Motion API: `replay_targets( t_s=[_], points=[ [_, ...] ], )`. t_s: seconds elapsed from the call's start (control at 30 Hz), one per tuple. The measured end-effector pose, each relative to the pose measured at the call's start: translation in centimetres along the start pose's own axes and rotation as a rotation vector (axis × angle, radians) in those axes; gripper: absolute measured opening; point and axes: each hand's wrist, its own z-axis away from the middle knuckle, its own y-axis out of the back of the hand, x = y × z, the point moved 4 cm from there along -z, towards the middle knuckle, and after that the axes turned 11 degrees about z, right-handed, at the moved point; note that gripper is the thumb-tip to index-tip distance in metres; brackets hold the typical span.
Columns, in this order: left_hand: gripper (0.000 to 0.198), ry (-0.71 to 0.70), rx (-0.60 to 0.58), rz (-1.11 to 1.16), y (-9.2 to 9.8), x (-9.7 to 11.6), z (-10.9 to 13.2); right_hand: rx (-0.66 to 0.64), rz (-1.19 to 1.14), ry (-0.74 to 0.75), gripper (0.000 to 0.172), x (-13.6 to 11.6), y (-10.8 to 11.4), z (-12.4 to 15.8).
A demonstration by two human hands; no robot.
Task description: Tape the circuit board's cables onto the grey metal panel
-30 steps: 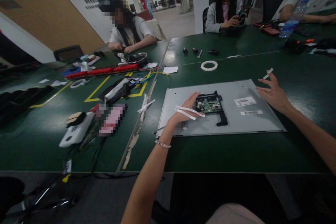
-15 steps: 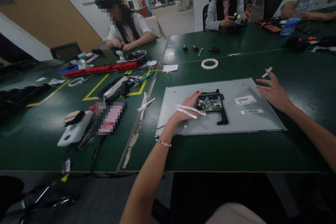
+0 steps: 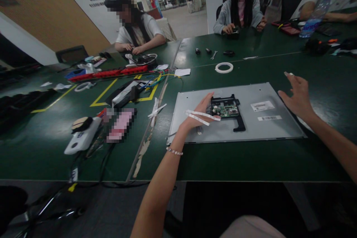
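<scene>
Two tape strips (image 3: 201, 116) stuck on left hand (image 3: 198, 113), resting by circuit board (image 3: 225, 109); right hand (image 3: 297, 95) open, has swung outward over table (image 3: 329, 81), its tape piece now barely visible at fingertip

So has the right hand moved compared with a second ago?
Yes. The right hand has turned palm down and dropped toward the table, just off the right edge of the grey panel; its fingers are spread.

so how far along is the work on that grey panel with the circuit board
Done: the grey panel lies flat on the green table with the circuit board seated in its black bracket. In hand: the left hand rests beside the board with white tape strips stuck across it; the right hand hovers open at the panel's right edge. Left: those strips are not yet applied.
</scene>
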Motion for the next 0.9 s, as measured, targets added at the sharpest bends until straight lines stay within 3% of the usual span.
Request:
replay_targets(
  t_s=[0.17, 0.37, 0.57, 0.9],
  points=[
    [0.083, -0.026, 0.119, -0.004, 1.1, 1.0, 0.1, 0.217, 0.086, 0.113, 0.054, -1.0, 1.9, -0.1],
    [0.074, -0.047, 0.179, -0.033, 1.1, 0.8, 0.1, 0.322, -0.047, 0.083, 0.027, -3.1, 3.3, 0.3],
    [0.072, -0.015, 0.189, -0.022, 1.0, 0.4, 0.2, -0.039, -0.409, -0.135, 0.039, -3.3, 1.5, 0.6],
    [0.069, 0.0, 0.218, 0.058, 1.1, 0.7, 0.3, -0.246, -0.455, -0.198, 0.05, -3.8, 0.7, 1.1]
  ],
)
